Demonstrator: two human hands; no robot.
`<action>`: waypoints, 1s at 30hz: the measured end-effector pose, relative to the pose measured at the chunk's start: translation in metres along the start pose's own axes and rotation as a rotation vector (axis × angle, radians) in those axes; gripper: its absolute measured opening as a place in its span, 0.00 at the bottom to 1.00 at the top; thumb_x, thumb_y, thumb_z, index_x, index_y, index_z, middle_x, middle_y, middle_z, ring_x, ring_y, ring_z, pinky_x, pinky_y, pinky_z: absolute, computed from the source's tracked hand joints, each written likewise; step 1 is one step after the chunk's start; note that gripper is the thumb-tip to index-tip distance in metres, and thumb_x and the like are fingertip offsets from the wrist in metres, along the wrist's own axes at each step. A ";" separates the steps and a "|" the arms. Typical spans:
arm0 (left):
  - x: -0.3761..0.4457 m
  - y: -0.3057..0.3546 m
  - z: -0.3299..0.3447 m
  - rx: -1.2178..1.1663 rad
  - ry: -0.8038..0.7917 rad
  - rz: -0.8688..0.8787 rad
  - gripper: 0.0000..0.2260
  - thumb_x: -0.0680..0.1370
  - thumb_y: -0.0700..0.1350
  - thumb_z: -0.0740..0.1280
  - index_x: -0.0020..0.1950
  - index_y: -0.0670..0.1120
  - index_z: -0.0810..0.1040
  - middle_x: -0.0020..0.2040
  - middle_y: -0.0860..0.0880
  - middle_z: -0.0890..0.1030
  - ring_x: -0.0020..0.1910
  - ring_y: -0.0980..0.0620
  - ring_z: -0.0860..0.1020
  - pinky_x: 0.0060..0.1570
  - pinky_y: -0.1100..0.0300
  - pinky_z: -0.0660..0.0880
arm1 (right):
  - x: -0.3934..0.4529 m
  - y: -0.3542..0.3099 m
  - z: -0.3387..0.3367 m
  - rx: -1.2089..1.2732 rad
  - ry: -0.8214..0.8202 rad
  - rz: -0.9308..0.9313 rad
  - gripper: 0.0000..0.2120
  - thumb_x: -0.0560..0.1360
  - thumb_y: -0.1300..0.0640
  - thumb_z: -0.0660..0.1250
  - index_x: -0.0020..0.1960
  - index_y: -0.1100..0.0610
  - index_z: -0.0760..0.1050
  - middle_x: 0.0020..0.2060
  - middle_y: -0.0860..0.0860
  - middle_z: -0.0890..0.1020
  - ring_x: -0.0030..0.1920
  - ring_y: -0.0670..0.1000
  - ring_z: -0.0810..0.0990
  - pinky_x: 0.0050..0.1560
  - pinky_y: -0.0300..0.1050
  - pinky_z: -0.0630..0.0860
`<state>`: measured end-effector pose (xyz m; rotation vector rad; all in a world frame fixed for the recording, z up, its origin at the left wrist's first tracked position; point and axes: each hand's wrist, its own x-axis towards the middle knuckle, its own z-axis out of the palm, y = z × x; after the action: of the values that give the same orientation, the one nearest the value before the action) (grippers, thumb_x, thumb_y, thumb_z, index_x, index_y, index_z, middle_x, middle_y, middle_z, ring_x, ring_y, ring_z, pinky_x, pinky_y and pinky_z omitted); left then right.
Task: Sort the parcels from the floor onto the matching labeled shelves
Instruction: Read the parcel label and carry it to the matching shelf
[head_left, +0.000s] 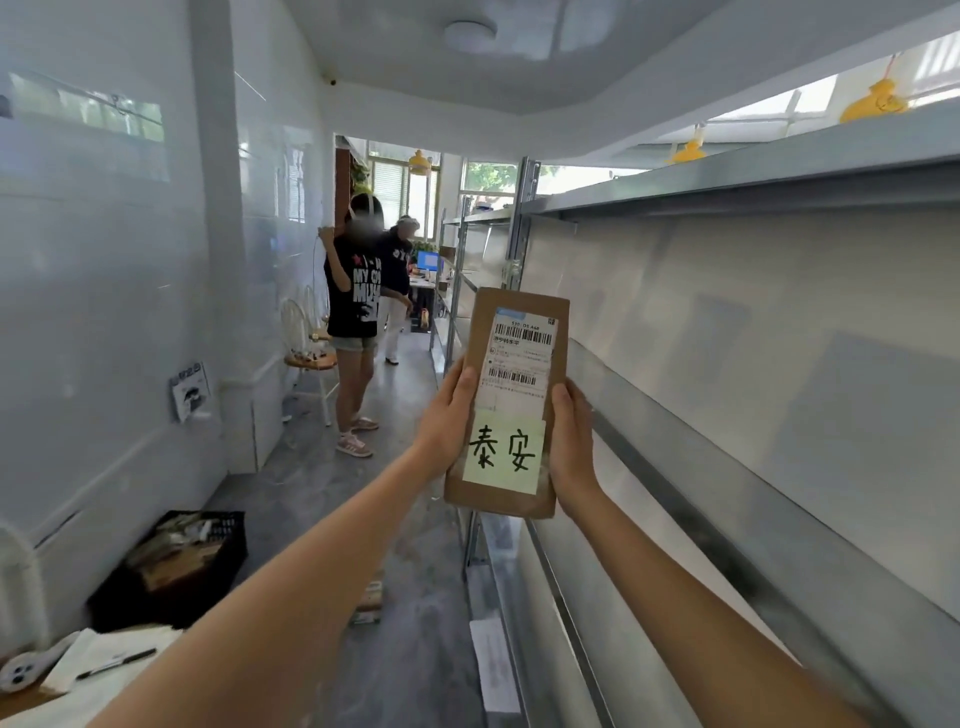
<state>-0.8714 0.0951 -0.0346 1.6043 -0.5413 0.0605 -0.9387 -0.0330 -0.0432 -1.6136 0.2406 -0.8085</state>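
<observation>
The brown parcel (511, 400) is held upright at frame centre, beside the grey metal shelves (753, 364) on the right. Left hand (447, 421) and right hand (571, 441) grip its lower side edges, fingers closed on it. A yellow note (504, 454) covers its lower face.
</observation>
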 end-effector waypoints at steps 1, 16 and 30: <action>0.003 -0.004 0.003 -0.002 0.004 -0.007 0.22 0.85 0.57 0.52 0.78 0.52 0.65 0.62 0.43 0.81 0.59 0.43 0.80 0.60 0.48 0.77 | 0.004 0.006 0.000 -0.004 -0.002 0.005 0.17 0.86 0.47 0.52 0.72 0.50 0.67 0.49 0.35 0.75 0.48 0.37 0.77 0.57 0.40 0.77; 0.040 -0.019 0.012 0.034 0.035 -0.038 0.23 0.83 0.62 0.53 0.77 0.59 0.64 0.68 0.48 0.79 0.66 0.45 0.76 0.69 0.43 0.71 | 0.045 0.026 0.005 0.086 -0.058 0.028 0.13 0.86 0.48 0.54 0.68 0.47 0.68 0.51 0.38 0.79 0.49 0.37 0.80 0.38 0.24 0.74; 0.146 -0.052 -0.030 0.027 0.041 -0.031 0.23 0.84 0.59 0.53 0.79 0.57 0.61 0.71 0.47 0.76 0.69 0.46 0.74 0.71 0.49 0.68 | 0.141 0.063 0.091 0.134 -0.069 0.016 0.20 0.85 0.45 0.54 0.74 0.50 0.65 0.58 0.43 0.80 0.57 0.45 0.81 0.53 0.39 0.78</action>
<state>-0.7140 0.0799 -0.0273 1.6336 -0.4854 0.0776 -0.7615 -0.0574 -0.0508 -1.5085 0.1465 -0.7397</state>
